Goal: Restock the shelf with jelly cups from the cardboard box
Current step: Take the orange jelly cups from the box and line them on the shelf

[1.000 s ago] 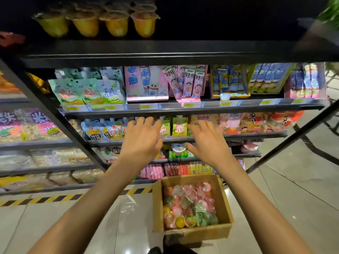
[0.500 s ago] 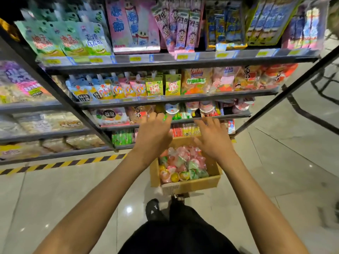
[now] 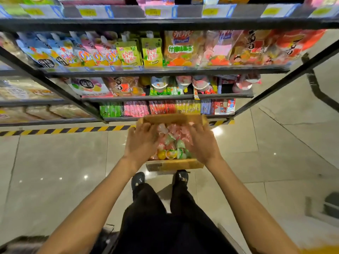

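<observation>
An open cardboard box (image 3: 174, 165) stands on the floor in front of the shelf unit, just beyond my feet. It is full of small jelly cups (image 3: 172, 143) in pink, green, yellow and white. My left hand (image 3: 141, 142) lies palm down on the left side of the pile, fingers spread toward the far rim. My right hand (image 3: 203, 142) lies the same way on the right side. The fingertips sink among the cups and are partly hidden. Neither hand lifts a cup. Larger lidded cups (image 3: 159, 85) stand on a lower shelf (image 3: 165, 97) above the box.
The black metal shelves hold drink pouches (image 3: 128, 54), snack bags (image 3: 244, 48) and stick packs (image 3: 135, 108). Yellow-black hazard tape (image 3: 64, 130) runs along the floor at the shelf base. My shoes (image 3: 138, 180) stand right behind the box. A grey object (image 3: 330, 208) sits at the right.
My view has tilted downward from the upper shelves to the floor. Both hands have dropped from shelf height down into the box and now rest on the jelly cups.
</observation>
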